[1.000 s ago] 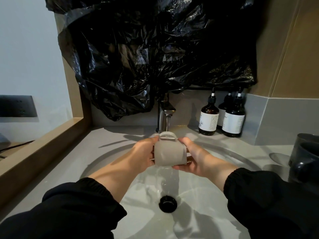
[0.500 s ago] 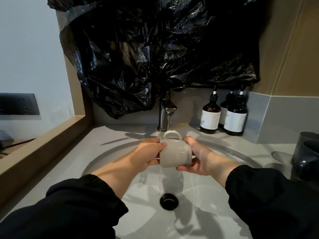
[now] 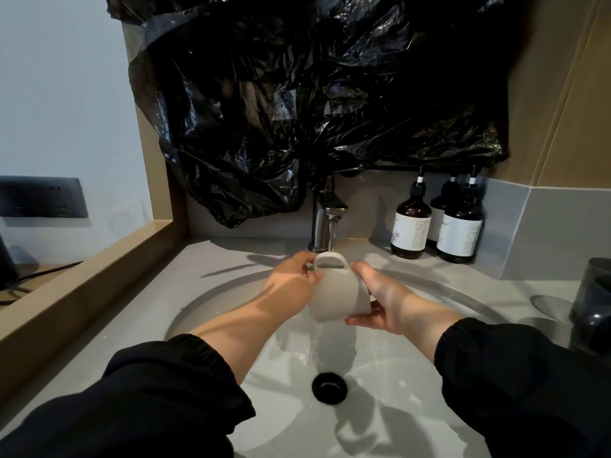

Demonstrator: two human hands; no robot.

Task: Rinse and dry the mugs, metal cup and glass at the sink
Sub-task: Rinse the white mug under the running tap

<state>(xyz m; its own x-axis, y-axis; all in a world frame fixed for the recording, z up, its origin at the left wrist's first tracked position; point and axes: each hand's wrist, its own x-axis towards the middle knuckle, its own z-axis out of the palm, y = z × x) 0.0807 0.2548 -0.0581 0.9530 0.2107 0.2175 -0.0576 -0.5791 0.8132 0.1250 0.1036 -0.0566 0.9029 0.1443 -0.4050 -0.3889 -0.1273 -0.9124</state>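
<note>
A pale ceramic mug (image 3: 339,294) is held above the middle of the round sink (image 3: 198,305), just in front of the steel tap (image 3: 322,223). It is tipped on its side, with the handle turned up and towards the tap. The left hand (image 3: 289,282) is closed on the mug's left side, its fingertips curled at the base of the handle. The right hand (image 3: 385,300) is wrapped round the right side, its fingers curled beneath the lower rim. A stream of water (image 3: 332,236) is seen falling from the tap onto the mug near its handle, and water is spilled from the mug's lower edge towards the black drain (image 3: 329,387). Black sleeves (image 3: 165,391) are worn, and the forearms are left bare. At the back right corner of the worktop (image 3: 231,256), three brown pump bottles (image 3: 411,228) are grouped against the wall. Dark mugs (image 3: 591,302), partly cut off, are set at the worktop's right edge, well apart from the hands. Crumpled black plastic sheeting (image 3: 314,94) is hung above the tap.
</note>
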